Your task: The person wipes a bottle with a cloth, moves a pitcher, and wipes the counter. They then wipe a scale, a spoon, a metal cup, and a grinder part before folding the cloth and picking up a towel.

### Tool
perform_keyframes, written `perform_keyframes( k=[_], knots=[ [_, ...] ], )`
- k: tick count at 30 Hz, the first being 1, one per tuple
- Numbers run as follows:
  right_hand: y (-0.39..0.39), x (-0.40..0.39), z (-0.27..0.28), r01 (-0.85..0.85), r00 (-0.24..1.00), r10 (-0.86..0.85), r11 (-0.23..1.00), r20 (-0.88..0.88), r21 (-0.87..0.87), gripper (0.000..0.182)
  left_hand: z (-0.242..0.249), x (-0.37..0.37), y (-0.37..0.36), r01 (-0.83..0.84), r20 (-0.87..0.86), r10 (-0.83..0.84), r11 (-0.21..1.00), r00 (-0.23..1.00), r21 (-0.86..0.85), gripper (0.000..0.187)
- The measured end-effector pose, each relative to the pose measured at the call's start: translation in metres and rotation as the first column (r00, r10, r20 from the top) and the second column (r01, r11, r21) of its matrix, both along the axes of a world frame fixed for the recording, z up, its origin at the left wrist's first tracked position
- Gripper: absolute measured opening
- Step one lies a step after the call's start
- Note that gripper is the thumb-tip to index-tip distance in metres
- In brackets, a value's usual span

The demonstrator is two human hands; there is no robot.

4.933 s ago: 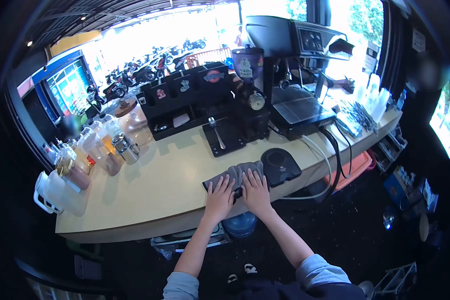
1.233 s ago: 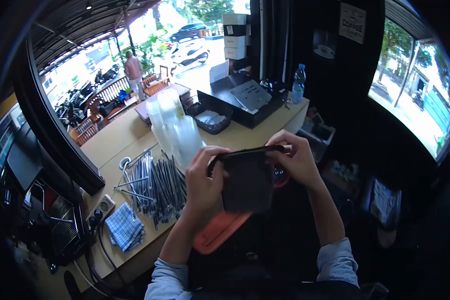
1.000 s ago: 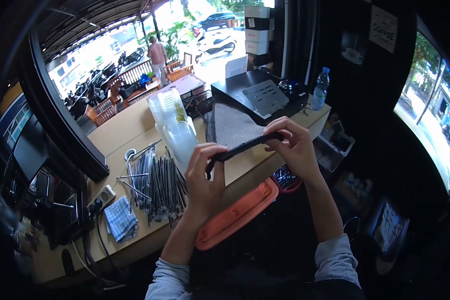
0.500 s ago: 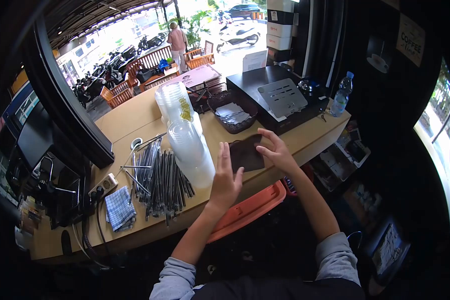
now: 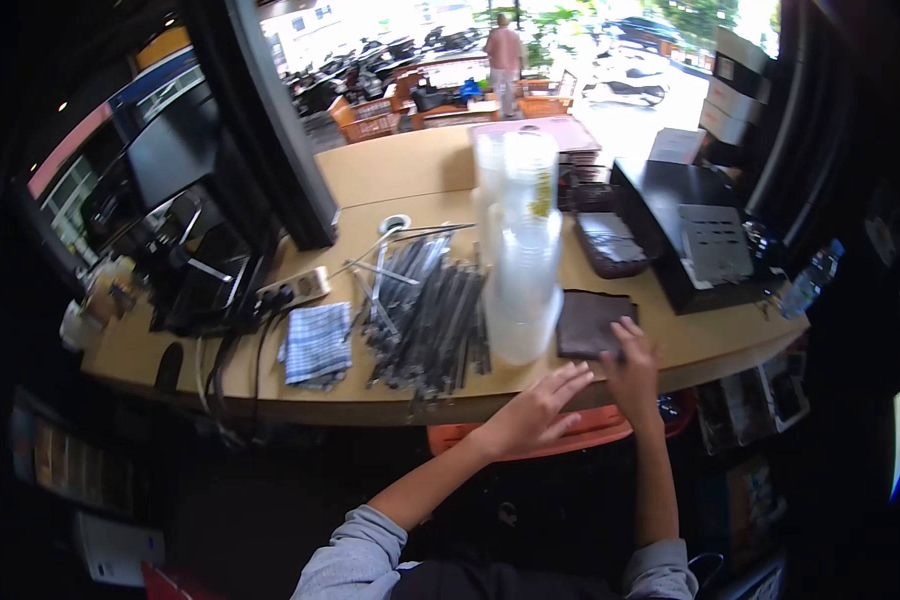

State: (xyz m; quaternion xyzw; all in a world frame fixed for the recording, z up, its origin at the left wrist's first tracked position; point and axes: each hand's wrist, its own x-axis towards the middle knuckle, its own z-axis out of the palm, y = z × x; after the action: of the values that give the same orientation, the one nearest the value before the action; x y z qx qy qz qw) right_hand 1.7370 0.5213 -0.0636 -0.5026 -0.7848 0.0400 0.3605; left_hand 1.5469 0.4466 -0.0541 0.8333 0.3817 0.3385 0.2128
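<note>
A flat dark brown wallet-like piece (image 5: 592, 322) lies on the wooden counter (image 5: 400, 187). My right hand (image 5: 632, 368) is at its lower right corner, fingers stretched and apart, overlapping its edge; contact is hard to judge. Just in front of the counter edge hovers my left hand (image 5: 538, 408), open, fingers extended and nothing in it. Tall stacks of clear plastic cups (image 5: 523, 270) stand left of the brown piece. Farther left lies a heap of black wrapped straws (image 5: 435, 325).
A blue checked cloth (image 5: 317, 345) and a power strip (image 5: 295, 290) sit at left. Behind the brown piece is a dark basket (image 5: 613, 245) with papers; a black box (image 5: 685, 235) and water bottle (image 5: 812, 280) stand right. An orange tub (image 5: 600, 428) is below the edge.
My view has swung left, so the counter appears farther right. Both hands have come down toward the counter's front edge, uncovering more of the brown piece.
</note>
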Motion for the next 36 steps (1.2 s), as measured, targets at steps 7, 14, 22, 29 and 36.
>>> perform_keyframes(
  k=[7, 14, 22, 29, 36],
  knots=[
    [-0.079, -0.090, 0.010, -0.269, 0.841, 0.281, 0.959, -0.463, 0.093, 0.015, -0.007, -0.128, -0.085, -0.209, 0.213, 0.248, 0.959, 0.945, -0.189, 0.023],
    [-0.138, -0.279, 0.015, -0.657, 0.673, 0.627, 0.750, -0.393, 0.072, 0.023, 0.000, -0.265, -0.147, -0.573, 0.401, 0.653, 0.757, 0.642, -0.315, 0.027],
    [-0.136, -0.465, -0.036, -0.401, 0.903, 0.397, 0.916, 0.161, -0.010, 0.056, -0.020, -0.375, -0.205, -0.595, 0.489, 0.648, 0.751, 0.584, -0.285, 0.037],
    [-0.115, -0.447, -0.020, -0.499, 0.841, 0.417, 0.844, -0.344, -0.196, 0.024, -0.013, -0.397, -0.219, -0.420, 0.556, 0.540, 0.841, 0.632, -0.341, 0.032],
    [-0.063, -0.432, 0.049, -0.373, 0.687, 0.295, 0.928, -0.664, 0.026, 0.024, 0.000, -0.388, -0.185, -0.323, 0.698, 0.451, 0.891, 0.557, -0.318, 0.031]
  ],
)
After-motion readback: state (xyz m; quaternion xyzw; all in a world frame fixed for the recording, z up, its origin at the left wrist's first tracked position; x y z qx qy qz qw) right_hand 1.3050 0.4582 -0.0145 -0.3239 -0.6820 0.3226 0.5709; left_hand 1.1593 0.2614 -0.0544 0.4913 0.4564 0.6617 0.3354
